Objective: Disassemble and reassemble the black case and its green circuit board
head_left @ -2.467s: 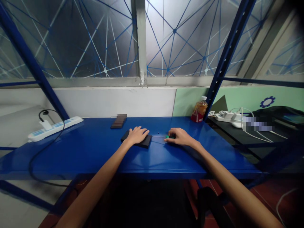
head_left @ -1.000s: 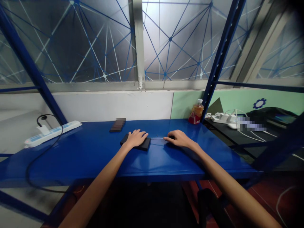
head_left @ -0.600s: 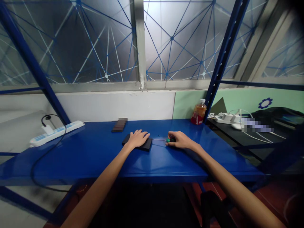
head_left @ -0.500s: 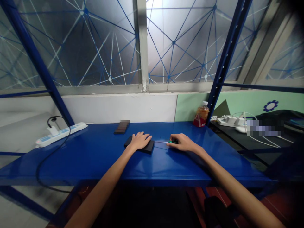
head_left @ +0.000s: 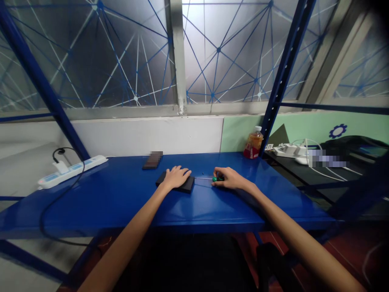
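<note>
A flat black box [head_left: 187, 186] lies on the blue table. My left hand [head_left: 176, 177] rests on top of it, palm down, fingers stretched out and apart. Pinched between the thumb and fingers of my right hand [head_left: 229, 177] is a screwdriver [head_left: 214, 179] with a green and black handle. Its thin shaft runs left, level with the tabletop, and the tip meets the right end face of the box. What the tip sits in is too small to make out. Just behind the shaft lies a tiny dark piece [head_left: 203, 173], perhaps a screw.
A dark, partly blurred flat item [head_left: 152, 162] lies behind the box. A white power strip [head_left: 73, 170] with a black cable is at left. A drink bottle [head_left: 254, 142] stands at back right, beside a blue post [head_left: 282, 69]. Chargers and cables [head_left: 291, 151] lie further right.
The view has shifted slightly, moving everything a little left and up. My right fingers have changed position around the handle, so more green shows. My left hand stays on the box.
</note>
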A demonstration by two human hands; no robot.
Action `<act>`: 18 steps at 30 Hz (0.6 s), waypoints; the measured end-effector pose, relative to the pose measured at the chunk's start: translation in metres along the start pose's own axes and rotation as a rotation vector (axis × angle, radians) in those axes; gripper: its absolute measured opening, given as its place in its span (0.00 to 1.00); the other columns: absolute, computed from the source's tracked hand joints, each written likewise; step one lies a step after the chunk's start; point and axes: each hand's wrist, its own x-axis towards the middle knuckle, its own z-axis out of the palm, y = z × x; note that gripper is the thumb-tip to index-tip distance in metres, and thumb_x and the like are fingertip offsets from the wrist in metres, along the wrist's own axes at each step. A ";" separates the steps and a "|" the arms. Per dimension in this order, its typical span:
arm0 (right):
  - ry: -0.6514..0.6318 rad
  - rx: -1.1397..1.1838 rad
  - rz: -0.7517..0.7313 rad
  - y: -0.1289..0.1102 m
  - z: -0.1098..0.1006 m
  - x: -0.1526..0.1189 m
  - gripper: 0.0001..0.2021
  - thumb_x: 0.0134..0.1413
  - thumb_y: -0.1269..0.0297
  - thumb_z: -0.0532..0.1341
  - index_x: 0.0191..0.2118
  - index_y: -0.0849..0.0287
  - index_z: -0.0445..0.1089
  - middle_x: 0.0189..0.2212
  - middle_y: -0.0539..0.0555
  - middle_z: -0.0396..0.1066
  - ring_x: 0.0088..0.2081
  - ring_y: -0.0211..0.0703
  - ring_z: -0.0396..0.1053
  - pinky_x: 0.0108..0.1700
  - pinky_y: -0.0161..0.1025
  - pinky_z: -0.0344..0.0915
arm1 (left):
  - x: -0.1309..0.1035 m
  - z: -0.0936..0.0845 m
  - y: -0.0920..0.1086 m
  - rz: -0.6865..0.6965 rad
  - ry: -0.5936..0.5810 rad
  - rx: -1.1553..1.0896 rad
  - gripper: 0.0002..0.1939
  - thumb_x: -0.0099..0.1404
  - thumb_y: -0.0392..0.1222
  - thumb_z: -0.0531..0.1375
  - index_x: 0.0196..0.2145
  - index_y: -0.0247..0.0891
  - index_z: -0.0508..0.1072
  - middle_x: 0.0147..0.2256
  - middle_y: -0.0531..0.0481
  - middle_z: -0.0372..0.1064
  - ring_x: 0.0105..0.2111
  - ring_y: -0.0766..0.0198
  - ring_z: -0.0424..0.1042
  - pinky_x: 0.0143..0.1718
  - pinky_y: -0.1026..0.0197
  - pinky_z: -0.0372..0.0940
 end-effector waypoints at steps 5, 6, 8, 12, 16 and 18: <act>0.014 0.010 0.011 -0.004 -0.003 0.000 0.20 0.58 0.45 0.56 0.29 0.59 0.68 0.24 0.51 0.69 0.25 0.37 0.61 0.28 0.34 0.49 | 0.003 0.004 -0.002 0.003 0.011 -0.006 0.31 0.69 0.63 0.35 0.58 0.54 0.65 0.63 0.46 0.56 0.63 0.40 0.52 0.57 0.31 0.48; 0.009 0.011 0.017 -0.004 -0.003 0.000 0.22 0.59 0.45 0.54 0.27 0.59 0.68 0.22 0.51 0.69 0.24 0.37 0.60 0.28 0.35 0.49 | 0.003 0.004 -0.002 0.004 0.011 -0.008 0.31 0.69 0.63 0.35 0.58 0.53 0.65 0.63 0.46 0.56 0.63 0.40 0.52 0.57 0.31 0.48; -0.002 -0.007 0.023 -0.003 -0.004 0.000 0.24 0.60 0.45 0.52 0.24 0.59 0.67 0.20 0.50 0.67 0.23 0.36 0.58 0.27 0.35 0.47 | 0.002 0.003 -0.002 0.005 0.011 -0.012 0.32 0.69 0.63 0.35 0.58 0.53 0.65 0.64 0.46 0.56 0.63 0.41 0.52 0.57 0.31 0.48; 0.010 -0.044 0.012 0.001 -0.003 0.001 0.23 0.55 0.43 0.58 0.23 0.59 0.67 0.21 0.50 0.66 0.23 0.35 0.57 0.27 0.35 0.47 | 0.001 0.001 -0.001 0.007 0.011 -0.012 0.31 0.69 0.63 0.36 0.58 0.54 0.65 0.63 0.47 0.56 0.63 0.42 0.52 0.57 0.32 0.49; 0.024 -0.032 0.015 0.003 -0.002 0.002 0.19 0.49 0.45 0.63 0.27 0.59 0.68 0.24 0.49 0.67 0.25 0.36 0.59 0.28 0.33 0.47 | 0.000 0.000 0.000 0.006 0.008 -0.014 0.31 0.69 0.62 0.36 0.58 0.53 0.66 0.63 0.45 0.56 0.63 0.42 0.52 0.57 0.32 0.49; 0.023 -0.024 0.019 0.003 -0.001 0.002 0.18 0.48 0.46 0.64 0.28 0.58 0.67 0.23 0.48 0.67 0.25 0.36 0.59 0.28 0.33 0.48 | -0.001 0.000 0.001 0.007 0.007 -0.016 0.31 0.70 0.62 0.36 0.58 0.52 0.66 0.63 0.45 0.56 0.63 0.41 0.52 0.57 0.32 0.48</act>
